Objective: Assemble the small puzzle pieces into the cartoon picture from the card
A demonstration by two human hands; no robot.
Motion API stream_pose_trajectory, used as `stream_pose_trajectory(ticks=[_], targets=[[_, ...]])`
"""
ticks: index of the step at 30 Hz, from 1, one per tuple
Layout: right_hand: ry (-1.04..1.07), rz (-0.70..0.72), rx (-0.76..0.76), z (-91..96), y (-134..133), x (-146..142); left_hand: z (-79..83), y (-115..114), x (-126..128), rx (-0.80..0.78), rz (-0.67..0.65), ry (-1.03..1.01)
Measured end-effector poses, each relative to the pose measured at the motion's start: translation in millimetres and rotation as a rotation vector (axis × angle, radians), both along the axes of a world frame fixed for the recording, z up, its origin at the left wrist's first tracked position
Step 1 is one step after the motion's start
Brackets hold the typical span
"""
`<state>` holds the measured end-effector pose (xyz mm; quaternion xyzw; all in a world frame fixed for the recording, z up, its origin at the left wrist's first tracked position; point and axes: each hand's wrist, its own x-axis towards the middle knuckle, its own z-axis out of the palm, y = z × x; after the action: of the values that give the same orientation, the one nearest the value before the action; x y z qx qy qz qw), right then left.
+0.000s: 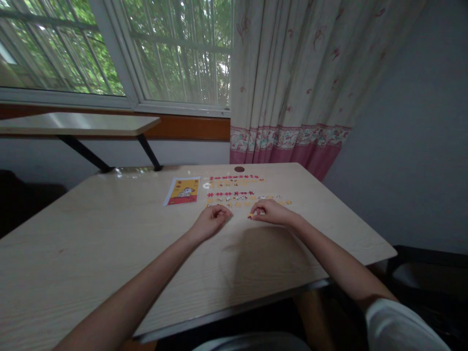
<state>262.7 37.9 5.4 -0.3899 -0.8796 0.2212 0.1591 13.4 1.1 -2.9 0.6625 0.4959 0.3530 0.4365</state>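
Head view: I look down on a pale table (pixel 175 273) that carries small flat pieces (pixel 226 194) laid out in 2 groups of rows.
Right hand (pixel 266 212): thumb and index finger appear to pinch 1 small yellow piece (pixel 250 216) with dark marks, low over the near side of the rows.
Left hand (pixel 214 222): fingers curl loosely near the table, left of that piece and apart from it; I cannot tell whether they grip anything.
Rows: red pieces lead each group on the far side; yellow and white pieces lie nearer me, some hidden by my hands.
Picture sheet (pixel 185 191): it lies flat left of the rows, a white animal on yellow above a red band.
Step in hand: I judge that I am handling a single piece at the front of the layout.
Next move: to my mind it calls for a light pinch, a steady wrist and clearance from the neighbouring pieces, since a brushed finger could disturb them.
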Motion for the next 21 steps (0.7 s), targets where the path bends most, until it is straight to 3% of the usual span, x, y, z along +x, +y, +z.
stream_pose_trajectory(ticks=[12, 21], targets=[[0.032, 0.036, 0.096, -3.5, -0.1, -4.4, 0.7, -2.3, -0.7, 0.143, -0.057, 0.143], [0.031, 0.051, 0.120, -4.6, 3.3, -1.3, 3.6, -4.0, -1.4, 0.138, -0.055, 0.167]])
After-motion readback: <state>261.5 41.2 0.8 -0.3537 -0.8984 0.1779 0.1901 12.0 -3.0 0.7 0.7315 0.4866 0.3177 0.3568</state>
